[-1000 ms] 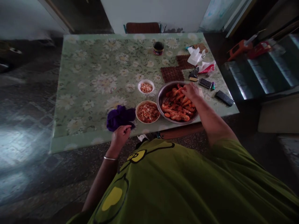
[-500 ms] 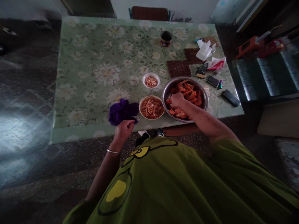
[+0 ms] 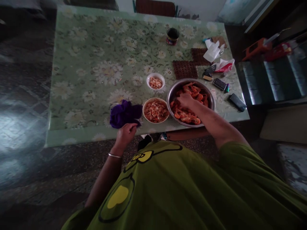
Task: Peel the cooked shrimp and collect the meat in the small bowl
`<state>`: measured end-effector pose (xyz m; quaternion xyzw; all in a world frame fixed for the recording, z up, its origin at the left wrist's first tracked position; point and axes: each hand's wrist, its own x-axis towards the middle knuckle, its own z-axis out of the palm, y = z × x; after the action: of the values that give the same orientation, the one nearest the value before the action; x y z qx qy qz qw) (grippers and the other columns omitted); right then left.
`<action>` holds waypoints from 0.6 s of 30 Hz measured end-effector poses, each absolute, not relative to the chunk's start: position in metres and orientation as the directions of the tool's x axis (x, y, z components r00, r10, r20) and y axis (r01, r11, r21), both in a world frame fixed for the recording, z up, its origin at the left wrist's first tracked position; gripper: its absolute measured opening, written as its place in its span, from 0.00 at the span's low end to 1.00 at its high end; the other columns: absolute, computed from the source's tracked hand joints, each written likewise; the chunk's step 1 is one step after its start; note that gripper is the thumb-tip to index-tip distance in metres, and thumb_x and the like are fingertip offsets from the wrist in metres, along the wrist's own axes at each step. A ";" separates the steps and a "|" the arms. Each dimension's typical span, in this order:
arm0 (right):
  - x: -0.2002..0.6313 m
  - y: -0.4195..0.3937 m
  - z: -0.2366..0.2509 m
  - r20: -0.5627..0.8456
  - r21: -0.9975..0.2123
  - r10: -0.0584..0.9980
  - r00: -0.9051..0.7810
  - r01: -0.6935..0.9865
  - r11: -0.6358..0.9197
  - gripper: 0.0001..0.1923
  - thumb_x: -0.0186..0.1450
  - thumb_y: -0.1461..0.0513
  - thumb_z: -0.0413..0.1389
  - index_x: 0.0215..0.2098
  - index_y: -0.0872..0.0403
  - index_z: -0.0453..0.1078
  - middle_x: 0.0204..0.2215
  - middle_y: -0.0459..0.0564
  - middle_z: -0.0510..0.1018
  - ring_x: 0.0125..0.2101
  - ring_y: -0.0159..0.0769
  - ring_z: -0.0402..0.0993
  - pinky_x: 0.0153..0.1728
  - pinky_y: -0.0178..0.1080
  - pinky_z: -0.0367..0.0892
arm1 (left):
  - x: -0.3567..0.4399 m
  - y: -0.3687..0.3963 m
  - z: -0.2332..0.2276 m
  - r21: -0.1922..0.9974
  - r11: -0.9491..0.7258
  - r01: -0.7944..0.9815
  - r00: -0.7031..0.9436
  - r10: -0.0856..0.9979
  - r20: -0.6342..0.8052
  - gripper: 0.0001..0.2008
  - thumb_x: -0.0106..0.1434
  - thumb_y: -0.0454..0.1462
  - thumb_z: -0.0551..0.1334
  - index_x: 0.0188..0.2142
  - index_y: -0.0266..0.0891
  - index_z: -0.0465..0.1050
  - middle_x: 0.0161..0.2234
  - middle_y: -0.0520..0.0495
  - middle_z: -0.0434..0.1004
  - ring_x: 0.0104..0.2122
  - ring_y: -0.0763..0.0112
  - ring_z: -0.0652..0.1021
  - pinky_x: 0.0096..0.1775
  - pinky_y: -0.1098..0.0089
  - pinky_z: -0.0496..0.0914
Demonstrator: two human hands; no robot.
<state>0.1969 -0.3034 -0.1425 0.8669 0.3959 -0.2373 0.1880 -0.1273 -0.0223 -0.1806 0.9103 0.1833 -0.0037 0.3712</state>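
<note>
My right hand reaches down into a steel basin of reddish cooked shrimp. Its fingertips are hidden among the shrimp, so I cannot see what they grip. At the table's front edge, my left hand is closed, fingers curled and thumb against them. It is right beside a crumpled purple cloth; anything inside its fingers is hidden. Between the cloth and the basin stands a bowl of shrimp shells. Just behind that sits a smaller white bowl with peeled shrimp.
On the flowered tablecloth are brown woven mats and an open tin. To the right lie white tissue paper, a red-and-white packet, a black phone-like object and small items. A chair stands behind.
My right hand has shifted slightly away from the basin's left rim, toward its middle. The left hand stays by the purple cloth. The view has moved a little.
</note>
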 end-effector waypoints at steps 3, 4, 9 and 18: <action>0.198 -0.300 -0.146 -0.576 0.180 0.612 0.542 0.814 -0.552 0.19 0.69 0.68 0.53 0.54 0.58 0.79 0.54 0.66 0.80 0.55 0.54 0.75 0.55 0.49 0.69 | -0.125 -0.020 -0.180 0.669 -0.665 0.333 0.934 0.332 -0.135 0.21 0.68 0.46 0.56 0.46 0.37 0.84 0.42 0.39 0.86 0.38 0.59 0.82 0.43 0.62 0.76; 0.202 -0.301 -0.145 -0.565 0.180 0.617 0.549 0.811 -0.556 0.18 0.69 0.68 0.53 0.54 0.59 0.79 0.54 0.66 0.79 0.55 0.54 0.75 0.56 0.49 0.68 | -0.124 -0.019 -0.180 0.665 -0.668 0.334 0.933 0.334 -0.134 0.21 0.68 0.46 0.56 0.46 0.37 0.84 0.42 0.39 0.86 0.37 0.59 0.82 0.42 0.62 0.76; 0.229 -0.305 -0.129 -0.379 0.195 0.450 0.808 0.545 -0.815 0.24 0.73 0.54 0.54 0.59 0.64 0.75 0.55 0.70 0.78 0.54 0.58 0.76 0.52 0.49 0.71 | -0.125 -0.016 -0.185 0.670 -0.663 0.333 0.935 0.326 -0.142 0.21 0.68 0.47 0.56 0.46 0.38 0.84 0.44 0.39 0.86 0.41 0.57 0.84 0.44 0.62 0.76; 0.218 -0.299 -0.152 -0.556 0.056 0.628 0.546 0.778 -0.626 0.18 0.70 0.68 0.53 0.53 0.62 0.79 0.50 0.69 0.82 0.53 0.54 0.77 0.51 0.47 0.70 | -0.123 -0.016 -0.182 0.673 -0.665 0.324 0.938 0.318 -0.137 0.21 0.68 0.47 0.56 0.46 0.39 0.84 0.44 0.39 0.86 0.40 0.58 0.83 0.43 0.62 0.76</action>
<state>0.2179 -0.2991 -0.1516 0.8662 0.4056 -0.2505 0.1499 -0.1228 -0.0165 -0.1823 0.9124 0.1758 -0.0039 0.3695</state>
